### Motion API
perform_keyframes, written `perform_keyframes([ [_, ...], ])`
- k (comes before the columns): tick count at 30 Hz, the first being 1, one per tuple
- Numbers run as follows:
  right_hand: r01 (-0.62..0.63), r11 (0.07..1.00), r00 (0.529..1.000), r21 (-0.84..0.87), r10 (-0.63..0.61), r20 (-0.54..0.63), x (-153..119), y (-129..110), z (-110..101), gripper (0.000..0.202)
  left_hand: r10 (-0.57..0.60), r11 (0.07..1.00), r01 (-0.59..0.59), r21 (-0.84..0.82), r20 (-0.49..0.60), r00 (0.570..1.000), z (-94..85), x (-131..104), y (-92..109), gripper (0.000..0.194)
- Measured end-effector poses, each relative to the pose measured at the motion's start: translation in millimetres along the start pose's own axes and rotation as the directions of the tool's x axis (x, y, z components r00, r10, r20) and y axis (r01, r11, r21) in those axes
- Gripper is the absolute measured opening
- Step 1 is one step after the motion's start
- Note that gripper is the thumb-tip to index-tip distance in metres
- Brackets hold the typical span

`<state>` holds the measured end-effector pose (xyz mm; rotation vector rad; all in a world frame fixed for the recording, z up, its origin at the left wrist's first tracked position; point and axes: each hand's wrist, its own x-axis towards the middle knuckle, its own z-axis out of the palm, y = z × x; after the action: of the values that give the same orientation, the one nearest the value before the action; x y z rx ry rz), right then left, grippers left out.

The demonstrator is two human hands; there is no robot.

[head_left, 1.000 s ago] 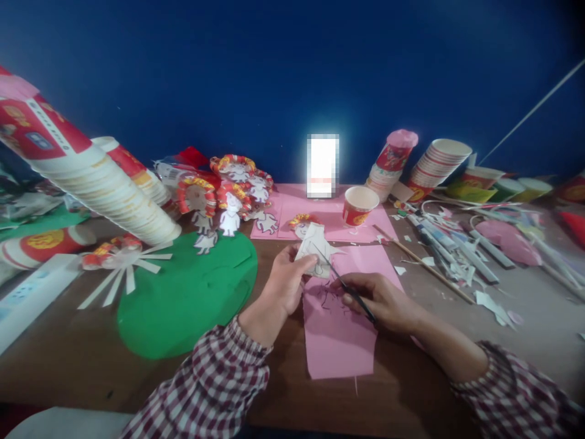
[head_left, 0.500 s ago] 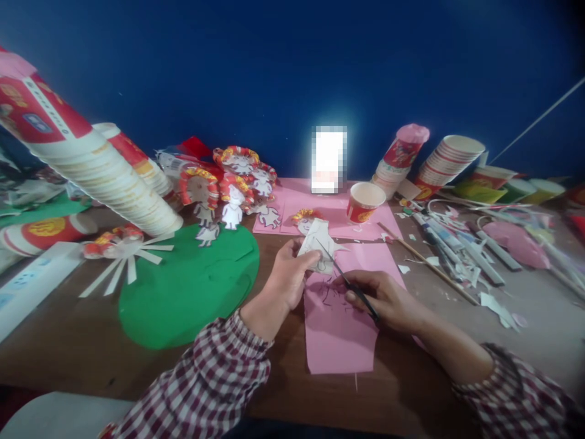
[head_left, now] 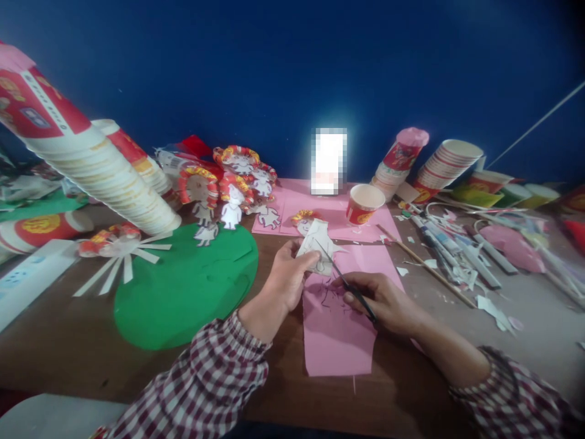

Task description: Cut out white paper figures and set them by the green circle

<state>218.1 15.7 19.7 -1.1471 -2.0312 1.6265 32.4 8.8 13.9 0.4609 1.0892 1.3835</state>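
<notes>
My left hand (head_left: pixel 292 268) pinches a small white paper piece (head_left: pixel 317 235) with a figure drawn in dark lines, thumb on top. My right hand (head_left: pixel 379 299) is closed around dark-handled scissors (head_left: pixel 361 299), seen nearly edge-on. Their thin blades slant up and left, and the tip overlaps the paper from this angle; whether they cut into it I cannot tell. Beneath both hands lies a pink sheet (head_left: pixel 338 347) with dark pen lines. Just behind the white piece, a cutout head with a red and yellow crinkled rim (head_left: pixel 304 221) partly shows.
Stacked paper cups (head_left: pixel 123 183) lean at the left, beside a green disc (head_left: pixel 183 292) and several white figure cutouts (head_left: pixel 232 210). A single cup (head_left: pixel 365 204) stands behind my hands. At the right are a wooden stick (head_left: pixel 429 268), paper scraps (head_left: pixel 496 311) and more stacked cups (head_left: pixel 448 161).
Almost nothing differs. The view has shifted very slightly; both hands keep their hold on the paper and the scissors.
</notes>
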Motion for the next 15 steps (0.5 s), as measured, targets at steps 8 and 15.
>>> perform_keyframes([
  [8, -0.006, 0.999, 1.000, 0.031, 0.006, -0.006, -0.7, -0.2, 1.1, 0.039, -0.001, 1.000, 0.000, -0.012, -0.016, 1.000, 0.7, -1.0, 0.1, 0.032],
  [15, -0.014, 0.999, 1.000, 0.053, 0.014, -0.013, 0.0, 2.3, 1.8, 0.044, 0.014, 1.000, -0.014, -0.020, 0.012, 1.000, 0.3, -0.2, 0.9, 0.031],
])
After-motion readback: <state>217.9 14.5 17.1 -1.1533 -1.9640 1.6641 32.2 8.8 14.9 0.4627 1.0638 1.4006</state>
